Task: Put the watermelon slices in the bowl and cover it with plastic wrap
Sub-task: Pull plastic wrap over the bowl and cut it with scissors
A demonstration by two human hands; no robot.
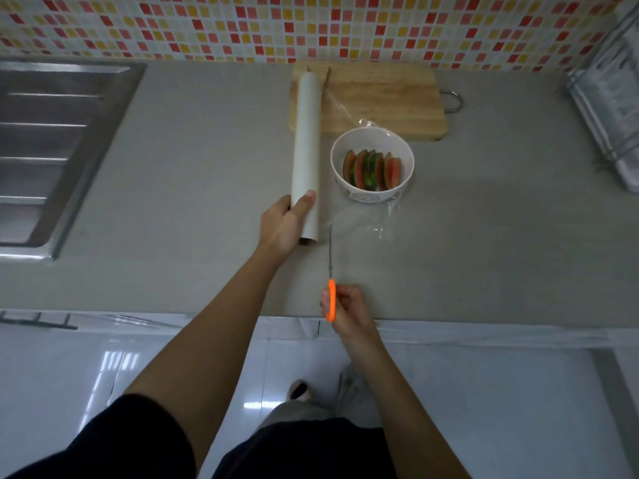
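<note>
A white bowl (372, 165) on the grey counter holds several watermelon slices (371, 169) standing on edge. A clear sheet of plastic wrap (366, 223) runs from the long white roll (306, 146) across to the bowl and drapes over it, wrinkled on the counter in front. My left hand (281, 228) grips the near end of the roll. My right hand (345, 305) holds orange-handled scissors (331, 271), whose thin blades point away from me along the wrap's edge beside the roll.
A wooden cutting board (383, 98) lies behind the bowl, under the roll's far end. A steel sink (52, 150) is set into the counter at the left. A metal dish rack (608, 108) stands at the right. The counter's front edge (173, 312) is close to me.
</note>
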